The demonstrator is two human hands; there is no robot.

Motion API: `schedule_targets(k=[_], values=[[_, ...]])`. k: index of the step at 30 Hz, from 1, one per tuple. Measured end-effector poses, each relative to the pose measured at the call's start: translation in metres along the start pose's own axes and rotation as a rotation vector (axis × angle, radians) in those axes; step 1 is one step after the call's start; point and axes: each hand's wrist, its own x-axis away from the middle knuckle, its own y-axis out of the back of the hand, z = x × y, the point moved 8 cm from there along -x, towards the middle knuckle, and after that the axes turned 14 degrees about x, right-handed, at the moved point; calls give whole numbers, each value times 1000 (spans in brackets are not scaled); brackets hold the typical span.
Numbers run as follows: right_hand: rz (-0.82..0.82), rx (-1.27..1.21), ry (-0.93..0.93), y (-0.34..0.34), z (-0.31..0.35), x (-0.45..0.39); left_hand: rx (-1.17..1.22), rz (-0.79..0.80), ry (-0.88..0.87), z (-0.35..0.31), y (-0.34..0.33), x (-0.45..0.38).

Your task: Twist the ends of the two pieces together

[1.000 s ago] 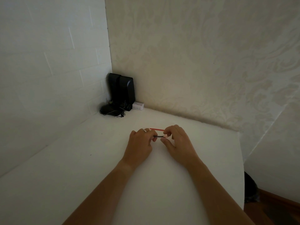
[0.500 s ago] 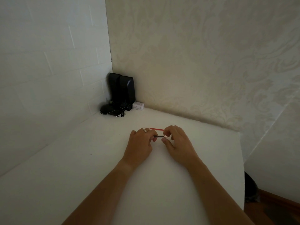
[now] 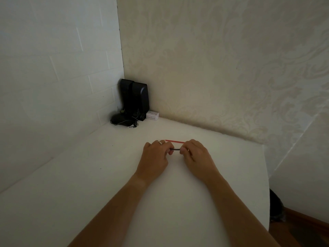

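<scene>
Left hand: the left hand (image 3: 154,155) rests knuckles-up on the white worktop (image 3: 89,184), fingers curled, its fingertips pinching the left end of a short black stick (image 3: 175,149). A ring (image 3: 160,142) sits on one finger.
Right hand: the right hand (image 3: 196,155) mirrors it, thumb and fingers curled and pinching the stick's right end.
Black stick: thin and dark, it spans the small gap between the two hands, level and just above the worktop; what it is made of is too small to tell.
Red stick: a thin red stick (image 3: 175,141) lies flat on the worktop just beyond the fingertips, apart from the black one.
Arm pose: both forearms come in from the near edge and converge, wrists low, hands close together near the middle of the worktop.
Far left corner: black speakers (image 3: 136,100) stand against the walls, with a dark rounded object and thin cables (image 3: 124,122) in front and a small white box (image 3: 152,115) to their right.
Risk, slip: the piece is slim and held only at its tips, so I judge that an uneven pull could let one end slide free.
Risk, bend: squeezing the ends toward each other could bow or snap it.
Risk, knock: the knuckles are near the red stick, so a forward shift could roll it away.
</scene>
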Motion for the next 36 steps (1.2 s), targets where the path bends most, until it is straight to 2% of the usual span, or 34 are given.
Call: schedule_targets(k=[14, 18, 32, 36], values=[[9, -91, -50, 5, 1, 1, 10, 0, 1, -1, 0, 0], [-13, -62, -3, 7, 3, 0, -6, 7, 3, -1, -1, 0], [20, -153, -80, 7, -2, 1, -1, 5, 16, 0, -1, 0], [-10, -97, -53, 3, -3, 0, -1, 0, 14, 0, 0, 0]])
